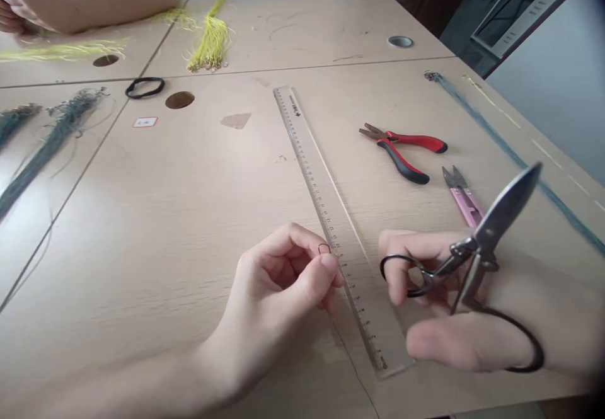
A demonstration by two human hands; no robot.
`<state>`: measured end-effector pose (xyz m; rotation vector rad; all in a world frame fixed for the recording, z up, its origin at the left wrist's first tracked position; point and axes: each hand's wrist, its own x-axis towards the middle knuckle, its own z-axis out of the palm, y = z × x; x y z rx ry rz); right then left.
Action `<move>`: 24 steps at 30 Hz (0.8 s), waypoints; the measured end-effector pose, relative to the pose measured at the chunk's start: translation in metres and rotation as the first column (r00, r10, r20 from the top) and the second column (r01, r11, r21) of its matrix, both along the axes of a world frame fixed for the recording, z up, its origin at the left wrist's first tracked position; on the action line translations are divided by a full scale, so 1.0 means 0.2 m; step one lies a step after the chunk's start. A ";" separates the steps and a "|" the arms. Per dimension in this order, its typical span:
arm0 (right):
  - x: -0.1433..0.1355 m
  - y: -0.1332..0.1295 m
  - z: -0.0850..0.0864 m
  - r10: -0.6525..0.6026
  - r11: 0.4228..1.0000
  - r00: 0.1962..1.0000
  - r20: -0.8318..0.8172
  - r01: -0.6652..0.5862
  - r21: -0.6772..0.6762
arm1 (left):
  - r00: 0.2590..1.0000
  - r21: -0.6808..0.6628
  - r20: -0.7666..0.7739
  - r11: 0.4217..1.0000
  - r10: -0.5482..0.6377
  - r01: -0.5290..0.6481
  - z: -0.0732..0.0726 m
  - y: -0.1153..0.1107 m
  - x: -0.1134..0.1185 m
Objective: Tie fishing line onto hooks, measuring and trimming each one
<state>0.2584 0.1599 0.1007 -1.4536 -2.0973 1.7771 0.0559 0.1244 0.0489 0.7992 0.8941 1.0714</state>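
My left hand (pixel 288 280) is closed in a pinch on a thin dark cord (pixel 352 363); a small loop of it stands up between thumb and forefinger, and the rest trails down toward the table's front edge. Beneath and beside the fingertips lies a clear ruler (pixel 326 211), running away from me. On the right, my right hand (pixel 454 293) has its fingers through the black handles of metal scissors (pixel 496 223), whose blades point up and to the right and look closed together.
Red-black pliers (pixel 410 140) and pink snips (pixel 466 201) lie right of the ruler. Teal cords (pixel 501 142) run along the right edge, more (pixel 42 148) at left. Yellow cords (pixel 212 38), a black band (pixel 137 91) and a tape roll (pixel 400 41) lie farther back, near another person's arm (pixel 108 0).
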 end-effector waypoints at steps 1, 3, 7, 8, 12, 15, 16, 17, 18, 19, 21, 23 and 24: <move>0.01 0.01 0.00 0.021 1.000 0.999 0.034 -0.021 0.009 | 1.000 0.012 -0.009 1.000 -0.002 0.002 0.00 0.00 0.00; 0.02 0.02 0.00 0.026 0.999 0.999 0.035 -0.024 -0.045 | 0.997 0.060 -0.071 0.998 -0.021 0.026 0.01 0.00 0.00; 0.01 0.03 -0.02 0.094 0.889 0.981 -0.171 -0.160 -0.428 | 0.962 0.213 -0.261 0.967 -0.080 0.139 0.03 -0.01 -0.01; 0.00 0.03 -0.03 0.115 0.866 0.973 -0.199 -0.196 -0.459 | 0.956 0.229 -0.274 0.959 -0.103 0.169 0.03 -0.02 -0.01; -0.04 0.00 -0.07 0.102 0.905 0.974 -0.204 -0.176 -0.388 | 0.952 0.138 -0.145 0.947 -0.269 0.289 0.03 -0.04 -0.01; -0.06 -0.02 -0.08 0.035 0.903 0.979 -0.200 -0.116 -0.414 | 0.956 0.089 -0.049 0.952 -0.290 0.293 0.04 -0.04 0.00; -0.06 -0.02 -0.08 0.021 0.900 0.980 -0.197 -0.104 -0.424 | 0.965 0.108 -0.042 0.959 -0.258 0.261 0.04 -0.04 0.00; -0.06 -0.01 -0.07 0.009 0.898 0.982 -0.190 -0.091 -0.430 | 0.976 0.137 -0.044 0.966 -0.214 0.218 0.04 -0.04 0.00; -0.07 -0.01 -0.06 -0.007 0.901 0.985 -0.172 -0.068 -0.428 | 0.985 0.170 -0.053 0.971 -0.162 0.169 0.04 -0.03 0.00; -0.07 0.00 -0.05 -0.021 0.907 0.989 -0.144 -0.042 -0.420 | 0.991 0.200 -0.072 0.972 -0.114 0.126 0.04 -0.03 0.01; -0.08 0.01 -0.02 -0.066 0.918 0.996 -0.064 0.035 -0.395 | 0.993 0.251 -0.109 0.966 -0.035 0.062 0.04 -0.03 0.01; -0.09 0.00 -0.01 -0.133 0.926 0.991 -0.015 0.119 -0.359 | 0.993 0.274 -0.118 0.961 0.008 0.025 0.04 -0.03 0.01; -0.09 -0.01 -0.01 -0.170 0.925 0.985 -0.035 0.148 -0.349 | 0.994 0.276 -0.109 0.961 0.016 0.014 0.04 -0.03 0.01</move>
